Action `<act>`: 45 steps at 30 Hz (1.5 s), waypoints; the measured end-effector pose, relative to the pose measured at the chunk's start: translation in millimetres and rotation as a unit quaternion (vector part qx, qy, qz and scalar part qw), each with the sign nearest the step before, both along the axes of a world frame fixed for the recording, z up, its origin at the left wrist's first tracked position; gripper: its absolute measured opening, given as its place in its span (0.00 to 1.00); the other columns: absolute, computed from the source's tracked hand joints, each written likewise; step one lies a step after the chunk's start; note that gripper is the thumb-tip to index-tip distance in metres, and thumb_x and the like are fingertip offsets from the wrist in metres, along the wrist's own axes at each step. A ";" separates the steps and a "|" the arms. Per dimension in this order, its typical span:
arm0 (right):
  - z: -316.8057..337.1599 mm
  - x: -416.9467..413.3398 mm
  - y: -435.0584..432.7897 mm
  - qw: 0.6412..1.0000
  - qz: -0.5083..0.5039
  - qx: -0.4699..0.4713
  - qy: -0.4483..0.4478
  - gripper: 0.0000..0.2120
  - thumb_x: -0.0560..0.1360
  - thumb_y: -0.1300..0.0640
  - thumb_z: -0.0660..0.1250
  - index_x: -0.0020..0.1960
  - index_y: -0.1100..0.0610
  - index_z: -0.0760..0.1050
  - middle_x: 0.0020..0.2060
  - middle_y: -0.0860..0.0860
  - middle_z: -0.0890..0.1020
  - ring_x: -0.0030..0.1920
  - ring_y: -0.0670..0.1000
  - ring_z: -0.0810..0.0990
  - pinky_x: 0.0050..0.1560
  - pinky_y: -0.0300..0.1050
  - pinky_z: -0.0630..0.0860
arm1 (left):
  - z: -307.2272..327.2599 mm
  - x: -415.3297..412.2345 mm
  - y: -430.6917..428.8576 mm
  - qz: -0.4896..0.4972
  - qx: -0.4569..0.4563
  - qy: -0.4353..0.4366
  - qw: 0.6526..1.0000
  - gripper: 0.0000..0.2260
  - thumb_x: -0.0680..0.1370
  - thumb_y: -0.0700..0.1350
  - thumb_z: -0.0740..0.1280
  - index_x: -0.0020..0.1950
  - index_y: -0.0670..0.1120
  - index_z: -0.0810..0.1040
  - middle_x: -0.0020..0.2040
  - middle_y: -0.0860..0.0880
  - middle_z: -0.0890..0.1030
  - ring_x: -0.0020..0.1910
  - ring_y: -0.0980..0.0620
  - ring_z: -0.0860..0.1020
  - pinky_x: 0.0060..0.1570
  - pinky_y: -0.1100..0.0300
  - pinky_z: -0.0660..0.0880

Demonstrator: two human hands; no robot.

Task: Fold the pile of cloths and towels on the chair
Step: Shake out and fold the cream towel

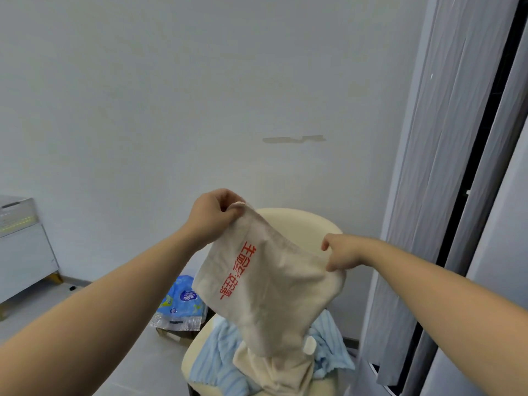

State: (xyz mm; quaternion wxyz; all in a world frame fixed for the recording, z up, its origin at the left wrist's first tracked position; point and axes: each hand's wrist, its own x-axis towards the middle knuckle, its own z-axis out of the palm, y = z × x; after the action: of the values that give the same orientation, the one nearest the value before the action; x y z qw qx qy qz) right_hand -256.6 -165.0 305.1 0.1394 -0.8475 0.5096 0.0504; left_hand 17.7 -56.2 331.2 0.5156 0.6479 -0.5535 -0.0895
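Observation:
I hold a beige towel (274, 292) with red printed characters up in the air above the chair. My left hand (213, 214) pinches its upper left corner and my right hand (341, 252) grips its upper right corner, lower down, so the top edge slopes. The towel hangs doubled between them. Below it the cream chair (300, 224) carries a pile: a light blue striped towel (220, 367) and another beige cloth (274, 372) on the seat. The hanging towel hides the middle of the pile.
A blue printed plastic package (183, 302) lies on the floor left of the chair. A white cabinet (23, 252) stands at far left. Grey curtains (440, 167) and a window frame run down the right. A pale wall is behind.

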 end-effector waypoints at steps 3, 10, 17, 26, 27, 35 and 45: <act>14.2 24.0 9.7 0.984 0.054 -0.049 -0.162 0.24 0.73 0.43 0.72 0.65 0.52 0.74 0.57 0.48 0.79 0.54 0.49 0.79 0.57 0.43 0.74 | -1.0 -13.5 -2.0 0.010 -0.001 -0.062 0.998 0.08 0.74 0.47 0.73 0.45 0.50 0.75 0.40 0.51 0.84 0.39 0.54 0.80 0.38 0.58 0.77; 36.8 76.2 36.7 0.917 0.092 -0.095 -0.376 0.20 0.73 0.41 0.72 0.60 0.50 0.80 0.49 0.44 0.83 0.51 0.44 0.81 0.55 0.43 0.78 | -10.0 -32.3 -4.5 -0.018 -0.013 -0.101 0.995 0.15 0.72 0.46 0.75 0.42 0.50 0.67 0.38 0.53 0.83 0.34 0.57 0.76 0.35 0.66 0.72; 32.8 83.2 37.1 0.912 0.111 -0.070 -0.388 0.18 0.72 0.44 0.74 0.60 0.47 0.77 0.52 0.43 0.82 0.53 0.44 0.80 0.53 0.41 0.77 | -11.8 -30.9 -3.4 -0.002 -0.004 -0.088 0.996 0.12 0.73 0.44 0.73 0.43 0.49 0.69 0.39 0.52 0.83 0.38 0.53 0.79 0.36 0.62 0.76; 37.3 78.3 34.7 0.915 0.107 -0.093 -0.379 0.09 0.74 0.49 0.72 0.49 0.49 0.74 0.44 0.46 0.82 0.47 0.47 0.80 0.48 0.41 0.76 | -17.0 -32.9 -2.6 -0.023 -0.004 -0.064 0.998 0.16 0.72 0.53 0.75 0.43 0.50 0.69 0.41 0.49 0.84 0.42 0.46 0.81 0.42 0.50 0.79; 38.0 77.3 35.9 0.915 0.115 -0.088 -0.375 0.08 0.75 0.49 0.72 0.50 0.48 0.74 0.43 0.46 0.83 0.47 0.47 0.80 0.47 0.40 0.76 | -17.2 -33.7 -2.6 -0.023 -0.005 -0.065 0.998 0.16 0.73 0.53 0.75 0.44 0.49 0.69 0.41 0.49 0.84 0.42 0.45 0.81 0.42 0.49 0.79; 39.8 76.7 41.3 0.920 0.150 -0.122 -0.341 0.03 0.79 0.52 0.66 0.46 0.46 0.74 0.38 0.44 0.81 0.40 0.45 0.78 0.40 0.38 0.70 | -16.8 -38.6 -2.5 -0.030 -0.004 -0.056 0.998 0.14 0.73 0.51 0.75 0.46 0.49 0.71 0.40 0.50 0.84 0.41 0.49 0.82 0.42 0.52 0.80; 46.9 66.4 29.6 0.922 0.116 -0.168 -0.329 0.04 0.81 0.57 0.62 0.48 0.51 0.72 0.43 0.47 0.78 0.45 0.50 0.78 0.41 0.41 0.72 | -23.4 -33.2 4.0 -0.101 0.062 -0.066 0.991 0.16 0.72 0.46 0.77 0.53 0.53 0.72 0.43 0.51 0.85 0.40 0.55 0.83 0.41 0.57 0.82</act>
State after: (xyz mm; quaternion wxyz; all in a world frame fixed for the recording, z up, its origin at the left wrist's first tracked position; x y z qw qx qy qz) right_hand -190.2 -135.4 352.1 0.1482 -0.8805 0.3342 -0.3017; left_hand -15.4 -52.2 307.8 0.4252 0.6240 -0.6422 -0.1319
